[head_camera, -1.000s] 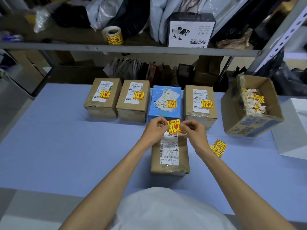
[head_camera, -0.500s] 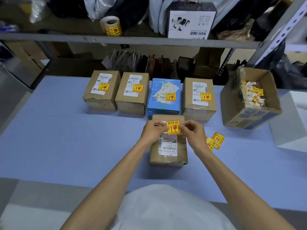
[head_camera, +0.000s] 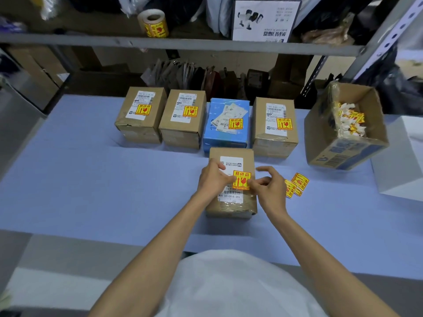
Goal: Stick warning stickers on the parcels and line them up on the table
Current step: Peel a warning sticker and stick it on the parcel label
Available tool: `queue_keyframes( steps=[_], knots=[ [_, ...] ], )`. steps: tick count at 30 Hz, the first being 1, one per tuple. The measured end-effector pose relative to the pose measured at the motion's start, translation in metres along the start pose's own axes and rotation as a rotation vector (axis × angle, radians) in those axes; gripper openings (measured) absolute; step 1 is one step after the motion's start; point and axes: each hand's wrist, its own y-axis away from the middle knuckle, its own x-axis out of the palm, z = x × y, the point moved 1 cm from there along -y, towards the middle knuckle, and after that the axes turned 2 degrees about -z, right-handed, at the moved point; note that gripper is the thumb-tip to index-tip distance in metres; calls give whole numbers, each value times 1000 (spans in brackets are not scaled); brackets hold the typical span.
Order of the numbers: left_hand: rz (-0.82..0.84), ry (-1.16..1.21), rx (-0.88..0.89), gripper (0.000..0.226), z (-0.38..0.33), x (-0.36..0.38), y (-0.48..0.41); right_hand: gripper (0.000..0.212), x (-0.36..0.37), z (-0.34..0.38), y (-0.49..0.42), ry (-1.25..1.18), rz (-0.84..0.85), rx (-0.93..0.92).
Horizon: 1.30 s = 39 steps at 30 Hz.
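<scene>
One counter (head_camera: pixel 91 179), covered in blue, carries all items. One open carton (head_camera: pixel 343 154) stands tilted at its right end and holds crumpled sticker backings.

Parcels counted: five. Four stand side by side in a row at the far side, from left: first brown parcel (head_camera: pixel 140 115), second brown parcel (head_camera: pixel 183 117), blue parcel (head_camera: pixel 226 133), third brown parcel (head_camera: pixel 274 133). Each has its long axis running away from me, and each top face bears one yellow sticker that reads upright from my side.

The fifth parcel (head_camera: pixel 231 208), brown, lies in front of the row, just before the blue parcel. Its long axis also runs away from me.

Hands: two, both over the fifth parcel. My left hand (head_camera: pixel 211 179) has its fingers curled, with the thumb at the left edge of the warning sticker (head_camera: pixel 241 183). My right hand (head_camera: pixel 271 191) pinches the sticker's right edge between thumb and forefinger, the other fingers lifted and curved.

One sticker roll (head_camera: pixel 154 22) stands on the shelf (head_camera: pixel 206 42) above the counter.

The warning sticker, one, lies over the right part of the fifth parcel's white label, top edge away from me, square to the parcel.

Loose stickers (head_camera: pixel 297 184) lie on the counter just right of my right hand: at least two, exact count unclear.
</scene>
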Motion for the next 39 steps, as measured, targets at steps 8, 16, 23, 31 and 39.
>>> queue_keyframes(
  steps=[8,16,23,31,39],
  knots=[
    [-8,-98,0,44,6,6,2,40,0,-6,-6,42,34,116],
    [5,-227,36,43,1,9,-3,29,5,-7,-12,136,54,105],
    [34,-285,30,43,-1,9,-5,21,12,-6,-18,320,46,81],
    [38,-453,36,67,0,-3,-11,25,9,-5,-17,502,47,-7],
    [-63,-348,199,32,1,6,-5,41,2,-6,-28,374,88,46]
  ],
)
